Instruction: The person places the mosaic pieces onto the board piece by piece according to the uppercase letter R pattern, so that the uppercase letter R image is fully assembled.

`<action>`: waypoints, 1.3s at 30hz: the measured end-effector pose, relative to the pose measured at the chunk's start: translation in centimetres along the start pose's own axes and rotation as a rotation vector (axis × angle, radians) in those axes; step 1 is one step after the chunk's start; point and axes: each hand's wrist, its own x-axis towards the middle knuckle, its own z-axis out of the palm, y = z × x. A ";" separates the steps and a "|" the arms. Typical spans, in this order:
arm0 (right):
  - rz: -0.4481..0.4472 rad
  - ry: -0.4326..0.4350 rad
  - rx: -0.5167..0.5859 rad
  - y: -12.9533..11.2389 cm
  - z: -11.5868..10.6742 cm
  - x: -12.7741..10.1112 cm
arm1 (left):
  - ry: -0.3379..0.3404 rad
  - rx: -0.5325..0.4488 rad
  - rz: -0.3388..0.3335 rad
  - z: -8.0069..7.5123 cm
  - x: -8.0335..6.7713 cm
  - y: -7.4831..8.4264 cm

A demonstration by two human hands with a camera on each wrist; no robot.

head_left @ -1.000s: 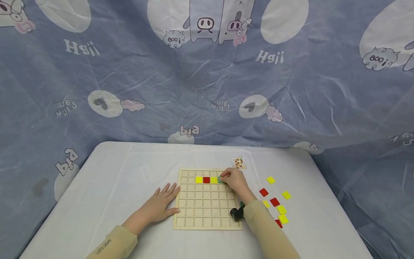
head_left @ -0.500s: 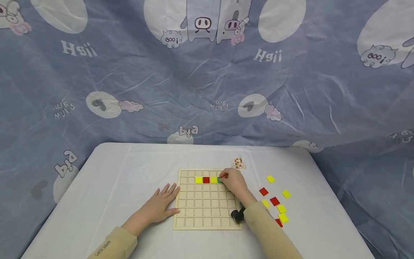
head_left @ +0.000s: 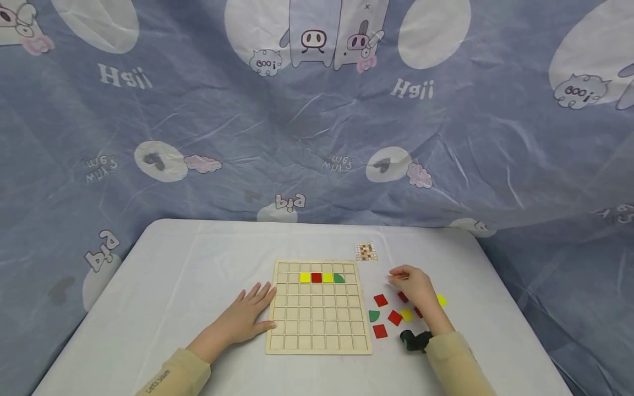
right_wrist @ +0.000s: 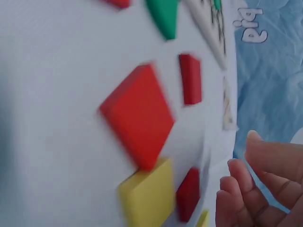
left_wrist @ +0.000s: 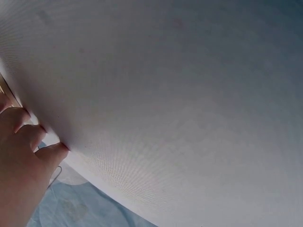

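Observation:
A wooden grid board [head_left: 318,314] lies flat on the white table. One of its upper rows holds a yellow square tile [head_left: 305,278], a red square tile [head_left: 316,278], another yellow tile [head_left: 328,278] and a green quarter-circle tile [head_left: 339,278], side by side. My left hand [head_left: 242,313] rests at the board's left edge with fingers spread. Right of the board, my right hand [head_left: 413,287] hovers by the loose tiles. In the right wrist view its thumb and fingers [right_wrist: 240,171] stand apart with nothing between them. The arm hides some tiles.
Loose red tiles [head_left: 380,300], a yellow tile [head_left: 406,314] and a green quarter-circle tile [head_left: 373,315] lie right of the board. A small printed pattern card [head_left: 366,251] lies behind its right corner. A black device [head_left: 415,340] is worn at the right wrist. A patterned cloth [head_left: 317,137] hangs behind.
My right hand has let go of the green quarter-circle tile, which now lies in its cell, and moved right over the loose tiles. My left hand has stayed in place.

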 end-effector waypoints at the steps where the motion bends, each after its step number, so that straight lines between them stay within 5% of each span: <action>1: 0.017 -0.002 -0.009 0.5 -0.2 -0.1 | 0.000 -0.003 0.001 0.0 0.0 0.0; 12: 0.151 -0.019 -0.031 3.3 -0.3 -1.0 | -0.001 -0.015 -0.009 0.3 -0.2 -0.1; 21: 0.143 0.001 -0.013 3.4 -0.1 -1.1 | 0.008 -0.025 0.006 -0.1 -0.4 0.2; 28: 0.074 0.006 0.113 2.0 0.6 -1.0 | 0.004 -0.042 0.010 -0.3 -0.4 0.4; 39: -0.004 -0.113 0.253 -2.4 4.2 -0.9 | -0.005 -0.041 -0.010 -0.4 -0.2 0.4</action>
